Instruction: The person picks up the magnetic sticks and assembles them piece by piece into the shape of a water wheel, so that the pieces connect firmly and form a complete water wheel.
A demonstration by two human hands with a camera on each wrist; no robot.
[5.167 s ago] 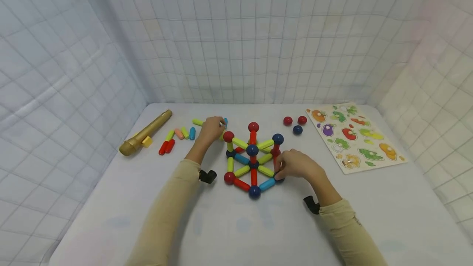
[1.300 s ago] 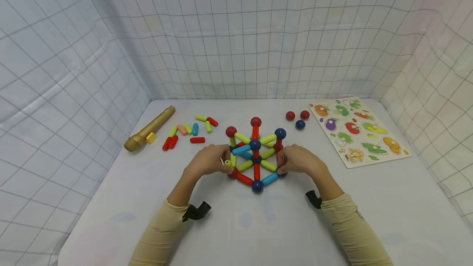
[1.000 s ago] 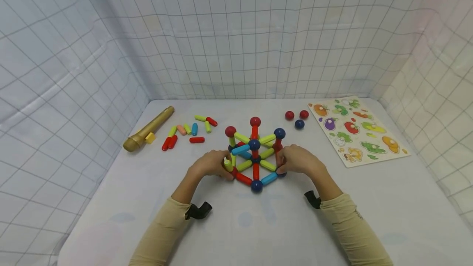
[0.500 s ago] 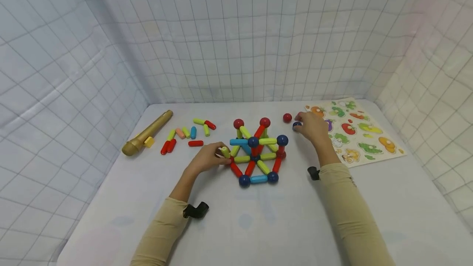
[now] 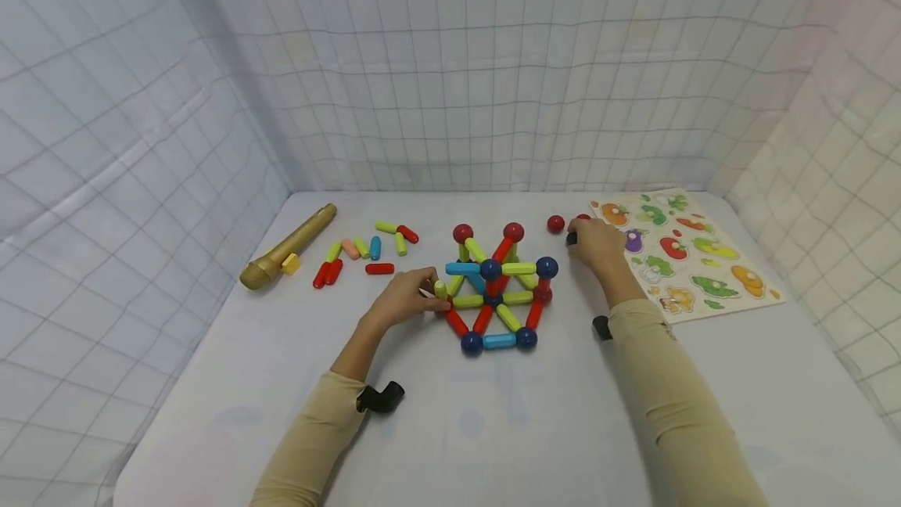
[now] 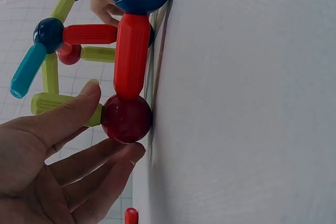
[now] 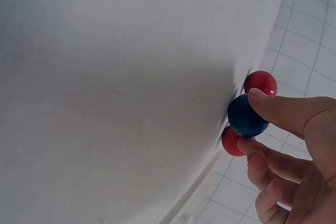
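Observation:
A ball-and-rod construction (image 5: 495, 300) of red, yellow-green and blue rods with red and dark blue balls stands mid-table. At its left corner my left hand (image 5: 404, 297) pinches an upright yellow-green rod (image 6: 52, 103), thumb laid over it; my fingertips touch the red ball (image 6: 127, 119) at its base. A blue rod (image 5: 462, 267) sticks out leftward from a top dark blue ball, its far end free. To the right, my right hand (image 5: 597, 245) holds a loose dark blue ball (image 7: 247, 116) between thumb and fingertips, beside two red balls (image 7: 261, 83).
Several loose rods (image 5: 380, 268) lie at the back left. Beyond them is a gold toy microphone (image 5: 288, 249) with a small yellow block (image 5: 290, 264). A vegetable picture board (image 5: 683, 257) lies right of my right hand. Gridded cloth walls (image 5: 450, 100) enclose the table.
My left hand came from the loose rods to the construction's corner, where a yellow-green rod now stands. The blue rod was added on top. The construction turned; my right hand left it for the blue ball.

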